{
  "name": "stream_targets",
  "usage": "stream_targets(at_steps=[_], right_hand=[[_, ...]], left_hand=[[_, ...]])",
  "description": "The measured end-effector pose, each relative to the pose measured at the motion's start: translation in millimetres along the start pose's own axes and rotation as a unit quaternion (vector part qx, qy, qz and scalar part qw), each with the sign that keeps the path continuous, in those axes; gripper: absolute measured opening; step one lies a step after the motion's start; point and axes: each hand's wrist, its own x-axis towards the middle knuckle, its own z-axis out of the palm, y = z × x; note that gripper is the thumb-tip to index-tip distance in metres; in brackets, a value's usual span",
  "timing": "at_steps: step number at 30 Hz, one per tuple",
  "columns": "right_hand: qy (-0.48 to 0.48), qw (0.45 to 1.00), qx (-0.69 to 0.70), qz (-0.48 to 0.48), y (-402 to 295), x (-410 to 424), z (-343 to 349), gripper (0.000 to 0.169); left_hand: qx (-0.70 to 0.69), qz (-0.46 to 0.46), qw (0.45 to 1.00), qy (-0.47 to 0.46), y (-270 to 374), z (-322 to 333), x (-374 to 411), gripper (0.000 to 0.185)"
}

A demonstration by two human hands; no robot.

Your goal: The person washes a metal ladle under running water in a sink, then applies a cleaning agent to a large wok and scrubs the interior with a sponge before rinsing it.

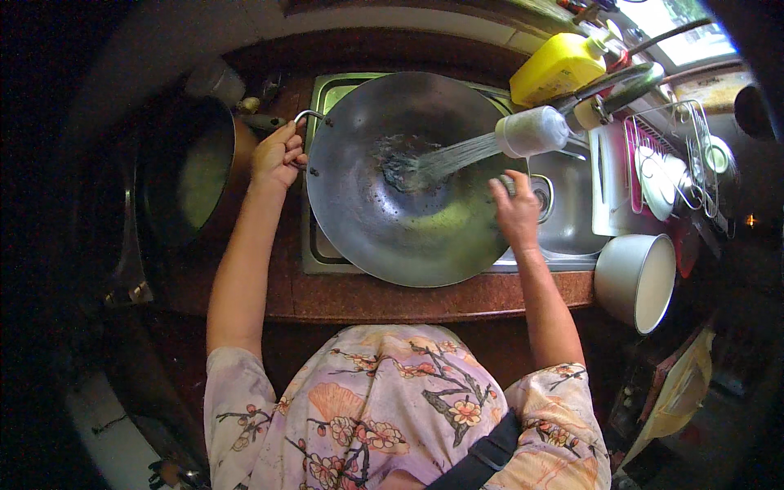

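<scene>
A large metal wok [367, 239] rests across the sink, its inside wet. My left hand [279, 152] grips the wok's metal loop handle [306, 114] on the left side. From a white tap spray head [531, 131], a fan of water [459, 160] falls into the wok and churns near its middle. My right hand [517, 211] is at the wok's right rim, below the spray head. Between its thumb and fingers is a small greyish scourer [507, 185], partly hidden; its exact kind is unclear.
Behind the sink [572, 226] lies a yellow pump bottle [557, 67]. A wire dish rack [670, 159] with dishes stands right. A pale pot [625, 275] lies tipped at the counter's right edge. Another dark wok [184, 165] sits left.
</scene>
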Motion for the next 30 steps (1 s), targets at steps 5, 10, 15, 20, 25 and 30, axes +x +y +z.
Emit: stream_targets(at_steps=[5,10,15,20,25,30], right_hand=[[-0.247,0.929,-0.254,-0.11,-16.7,-22.7,47.0,0.084],[-0.363,0.883,-0.177,-0.241,-34.5,-66.0,94.3,0.076],[-0.229,0.883,-0.206,-0.354,-55.9,-6.8,127.8,0.073],[-0.198,0.899,-0.278,-0.274,-6.4,7.1,96.7,0.074],[-0.454,0.818,-0.201,-0.291,-38.2,-57.1,42.6,0.067],[-0.245,0.882,-0.229,-0.333,-16.5,-33.6,93.8,0.059]], left_hand=[[0.0,0.008,1.0,-0.008,0.8,7.2,-12.9,0.02],[0.003,0.025,1.0,-0.018,1.1,13.1,-33.7,0.02],[0.005,0.022,1.0,0.005,-1.7,23.1,-48.2,0.02],[-0.004,0.023,0.999,-0.023,-7.3,25.0,-51.7,0.02],[0.012,0.054,0.998,-0.02,-11.0,27.5,-56.7,0.02],[0.002,0.041,0.999,-0.027,-13.4,33.1,-55.7,0.02]])
